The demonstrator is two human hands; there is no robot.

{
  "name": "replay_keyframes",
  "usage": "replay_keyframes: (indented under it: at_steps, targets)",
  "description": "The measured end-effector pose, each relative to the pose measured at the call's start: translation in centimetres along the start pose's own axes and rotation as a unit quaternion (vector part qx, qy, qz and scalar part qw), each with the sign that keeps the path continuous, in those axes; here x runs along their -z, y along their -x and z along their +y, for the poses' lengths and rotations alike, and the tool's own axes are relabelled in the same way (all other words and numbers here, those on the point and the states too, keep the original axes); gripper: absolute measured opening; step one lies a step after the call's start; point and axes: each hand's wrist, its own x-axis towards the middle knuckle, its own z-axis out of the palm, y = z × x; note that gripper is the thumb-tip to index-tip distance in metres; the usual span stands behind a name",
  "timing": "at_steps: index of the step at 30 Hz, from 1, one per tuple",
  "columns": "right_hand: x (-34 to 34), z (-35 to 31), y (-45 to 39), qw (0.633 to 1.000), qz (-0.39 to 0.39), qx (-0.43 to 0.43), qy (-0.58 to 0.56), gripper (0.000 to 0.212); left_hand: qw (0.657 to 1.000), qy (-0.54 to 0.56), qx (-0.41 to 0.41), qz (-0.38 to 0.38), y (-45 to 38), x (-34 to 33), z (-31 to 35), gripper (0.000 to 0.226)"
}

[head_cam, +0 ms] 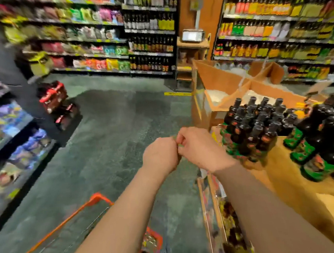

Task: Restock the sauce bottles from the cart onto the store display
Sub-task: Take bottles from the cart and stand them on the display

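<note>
Hands meet in mid-air above the grey-green shop floor (107,130): the left hand (160,156) is curled into a loose fist, the right hand (198,146) is curled against it, and their knuckles touch. A sliver of something small and greenish seems to be pinched where the fingers meet, but the blur hides what it is and which hand has it, so whether either truly grips anything cannot be told. Neither hand holds a bottle. The step in hand looks like a pause between bottles — perhaps picking at a scrap of wrap or a label — and it is best finished quickly, with the scrap put aside and not dropped among the stock. Just to the right, the dark glass sauce bottles with black caps and green-and-red labels (254,125) stand packed close on the tan wooden display desk (302,186), with a second group of larger bottles of the same kind at the far right. Below the forearms, the orange-framed wire shopping cart (100,200) shows only its handle and a corner, where a green-labelled item lies. For the next reach, one hand should go down into the cart and grip a bottle round its body — not its neck — and set it upright at the edge of the cluster, label outward, without knocking its neighbours. Open brown cardboard cartons (228,83) stand beyond the display.
</note>
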Motion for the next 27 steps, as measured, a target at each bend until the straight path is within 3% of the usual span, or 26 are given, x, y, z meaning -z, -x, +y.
replay_keyframes:
  at_steps: [9, 18, 27]
  targets:
    - [-11.2, -13.5, -0.7, 0.981, -0.103, 0.161, -0.038, 0.015, 0.982, -0.016, 0.190, 0.004, 9.1, -0.4, -16.6, 0.029]
    - [-21.0, -21.7, 3.3, 0.938, -0.219, 0.265, -0.035, 0.014, 0.950, -0.012, 0.310, -0.037, 18.8, -5.6, -24.1, 0.024]
    - [-32.8, -20.1, 8.7, 0.917, -0.332, 0.220, 0.000, 0.016, 0.937, -0.007, 0.315, -0.155, 22.9, -16.7, -27.2, 0.024]
